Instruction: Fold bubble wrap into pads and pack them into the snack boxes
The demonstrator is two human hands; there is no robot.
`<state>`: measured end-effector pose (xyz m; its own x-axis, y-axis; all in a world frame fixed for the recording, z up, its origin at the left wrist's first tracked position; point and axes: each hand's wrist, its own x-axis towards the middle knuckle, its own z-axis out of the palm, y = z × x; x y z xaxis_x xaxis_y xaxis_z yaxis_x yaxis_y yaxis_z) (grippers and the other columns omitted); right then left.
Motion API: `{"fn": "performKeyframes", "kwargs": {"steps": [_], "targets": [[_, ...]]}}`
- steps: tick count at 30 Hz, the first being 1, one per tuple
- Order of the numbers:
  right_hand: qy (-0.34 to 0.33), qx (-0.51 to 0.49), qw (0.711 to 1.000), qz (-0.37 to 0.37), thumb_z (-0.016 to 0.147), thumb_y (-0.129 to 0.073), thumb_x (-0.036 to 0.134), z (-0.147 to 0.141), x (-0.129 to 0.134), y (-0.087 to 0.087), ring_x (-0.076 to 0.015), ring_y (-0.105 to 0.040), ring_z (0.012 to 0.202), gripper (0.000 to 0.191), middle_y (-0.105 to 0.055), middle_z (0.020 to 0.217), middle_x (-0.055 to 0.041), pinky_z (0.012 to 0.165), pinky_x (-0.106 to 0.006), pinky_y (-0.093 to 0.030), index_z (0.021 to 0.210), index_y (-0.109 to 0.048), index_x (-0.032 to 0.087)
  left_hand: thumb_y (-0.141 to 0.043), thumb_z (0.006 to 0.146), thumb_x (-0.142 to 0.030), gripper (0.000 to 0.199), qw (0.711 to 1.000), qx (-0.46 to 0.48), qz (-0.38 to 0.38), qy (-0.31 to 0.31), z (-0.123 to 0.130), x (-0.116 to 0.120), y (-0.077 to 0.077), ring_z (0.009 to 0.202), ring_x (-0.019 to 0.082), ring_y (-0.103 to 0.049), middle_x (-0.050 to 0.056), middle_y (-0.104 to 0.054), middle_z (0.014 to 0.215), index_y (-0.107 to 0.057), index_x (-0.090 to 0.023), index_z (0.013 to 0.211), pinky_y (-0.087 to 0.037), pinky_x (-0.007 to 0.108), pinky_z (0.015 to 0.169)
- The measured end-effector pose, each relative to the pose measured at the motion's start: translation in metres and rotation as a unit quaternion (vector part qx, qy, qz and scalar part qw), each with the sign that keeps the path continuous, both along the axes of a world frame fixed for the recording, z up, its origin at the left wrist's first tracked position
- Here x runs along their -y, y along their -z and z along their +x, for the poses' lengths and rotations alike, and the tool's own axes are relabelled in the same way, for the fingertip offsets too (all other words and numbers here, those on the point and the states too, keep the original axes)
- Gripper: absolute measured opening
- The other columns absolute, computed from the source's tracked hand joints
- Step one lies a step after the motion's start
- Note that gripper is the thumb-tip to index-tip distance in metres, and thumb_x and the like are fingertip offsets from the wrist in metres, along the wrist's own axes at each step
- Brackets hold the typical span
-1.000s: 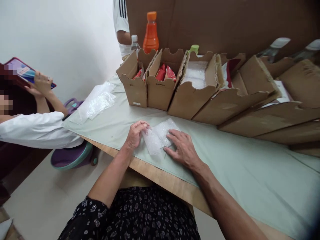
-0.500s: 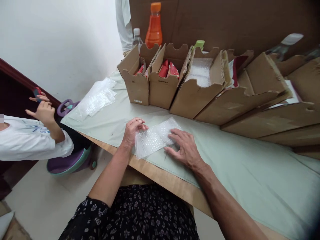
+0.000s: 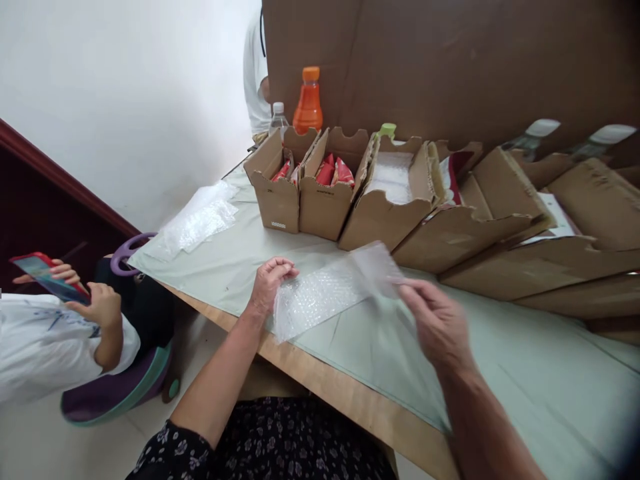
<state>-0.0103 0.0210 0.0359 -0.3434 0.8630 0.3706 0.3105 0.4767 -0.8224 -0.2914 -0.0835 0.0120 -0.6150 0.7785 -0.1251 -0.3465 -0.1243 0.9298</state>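
A clear bubble wrap bag (image 3: 320,297) stretches over the pale green cloth between my two hands. My left hand (image 3: 270,283) is closed at the bag's left end, thumb and fingers pressed together along its edge. With thumb and forefinger my right hand (image 3: 437,323) pinches the far right corner of the bag, which is lifted off the cloth and blurred by motion. The other fingers of that hand are curled.
A pile of bubble wrap bags (image 3: 200,217) lies at the table's left end. Behind my hands stand several cardboard boxes (image 3: 325,207), with bottles such as an orange one (image 3: 309,110) beyond. At left, a seated person holds a phone (image 3: 50,277); another white sleeve (image 3: 255,80) shows behind.
My right hand has taken hold of the bag's right end and pulled it out to the right, so the bag reaches further. My left hand stays at the left end.
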Motion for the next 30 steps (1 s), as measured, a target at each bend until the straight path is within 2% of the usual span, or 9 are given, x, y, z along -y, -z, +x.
{"fn": "performKeyframes", "kwargs": {"steps": [3,6,10,13,16,19,22,26,30], "targets": [[0.131,-0.115,0.982,-0.073,0.080,-0.080,0.055,0.040,-0.002,-0.013,-0.0206,-0.071,0.091,0.033,-0.077,0.093,-0.0027,0.091,-0.036,-0.056,0.091,-0.078,0.024,-0.079,0.060,-0.041,0.029,1.000,-0.026,-0.013,0.010,0.001,0.000,-0.003,0.073,0.019,-0.071,0.003,-0.074,0.071,-0.070,-0.018,0.075,-0.056,0.035,0.083],[0.252,-0.197,0.939,-0.128,0.061,-0.090,0.057,0.079,0.005,-0.007,-0.0174,-0.062,0.077,0.044,-0.071,0.083,-0.0015,0.076,-0.034,-0.053,0.083,-0.075,0.023,-0.076,0.062,-0.043,0.029,0.998,-0.056,-0.028,0.029,0.001,0.004,-0.006,0.080,0.020,-0.072,0.006,-0.076,0.078,-0.071,-0.018,0.077,-0.057,0.037,0.087],[0.343,-0.159,0.908,-0.179,0.058,-0.090,0.057,0.120,0.034,0.010,-0.0165,-0.057,0.071,0.045,-0.067,0.079,-0.0012,0.061,-0.032,-0.047,0.081,-0.073,0.022,-0.070,0.070,-0.048,0.031,0.989,-0.126,-0.060,0.051,0.003,0.017,-0.010,0.087,0.022,-0.072,0.007,-0.077,0.086,-0.072,-0.019,0.081,-0.057,0.038,0.089],[0.362,-0.085,0.910,-0.183,0.064,-0.087,0.059,0.141,0.058,0.020,-0.0195,-0.056,0.069,0.041,-0.067,0.079,-0.0025,0.052,-0.034,-0.044,0.080,-0.071,0.025,-0.071,0.075,-0.045,0.027,0.968,-0.218,-0.097,0.074,0.011,0.030,-0.013,0.084,0.022,-0.071,0.006,-0.077,0.086,-0.075,-0.020,0.086,-0.056,0.038,0.085],[0.378,-0.066,0.905,-0.183,0.065,-0.085,0.061,0.152,0.070,0.028,-0.0215,-0.057,0.067,0.040,-0.068,0.077,-0.0024,0.051,-0.036,-0.045,0.080,-0.069,0.028,-0.077,0.070,-0.037,0.025,0.933,-0.324,-0.122,0.101,0.022,0.036,-0.016,0.088,0.025,-0.069,0.006,-0.077,0.093,-0.078,-0.022,0.091,-0.054,0.040,0.086],[0.398,-0.058,0.899,-0.173,0.060,-0.085,0.062,0.155,0.070,0.038,-0.0209,-0.060,0.069,0.048,-0.069,0.078,-0.0016,0.060,-0.037,-0.049,0.085,-0.068,0.024,-0.077,0.065,-0.030,0.031,0.894,-0.415,-0.133,0.105,0.033,0.036,-0.015,0.096,0.028,-0.066,0.007,-0.077,0.097,-0.079,-0.024,0.095,-0.051,0.045,0.095],[0.389,-0.017,0.913,-0.119,0.065,-0.080,0.064,0.155,0.067,0.049,-0.0213,-0.065,0.075,0.054,-0.070,0.084,-0.0032,0.072,-0.039,-0.054,0.095,-0.068,0.020,-0.072,0.069,-0.026,0.028,0.862,-0.475,-0.142,0.107,0.040,0.034,-0.008,0.094,0.029,-0.061,0.006,-0.075,0.091,-0.078,-0.025,0.097,-0.047,0.048,0.098],[0.369,0.027,0.929,-0.030,0.080,-0.073,0.052,0.152,0.070,0.056,-0.0247,-0.070,0.097,0.051,-0.072,0.120,-0.0122,0.081,-0.041,-0.058,0.120,-0.067,0.020,-0.065,0.079,-0.024,0.014,0.831,-0.529,-0.139,0.106,0.045,0.031,0.007,0.091,0.029,-0.058,0.005,-0.074,0.085,-0.076,-0.027,0.088,-0.044,0.046,0.096],[0.364,0.076,0.927,0.041,0.086,-0.069,0.043,0.153,0.076,0.046,-0.0332,-0.062,0.132,0.051,-0.056,0.152,-0.0183,0.089,-0.048,-0.059,0.132,-0.063,0.022,-0.062,0.083,-0.024,0.012,0.812,-0.571,-0.107,0.064,0.047,0.031,0.018,0.086,0.027,-0.060,0.004,-0.074,0.083,-0.074,-0.027,0.083,-0.044,0.043,0.090]]}}
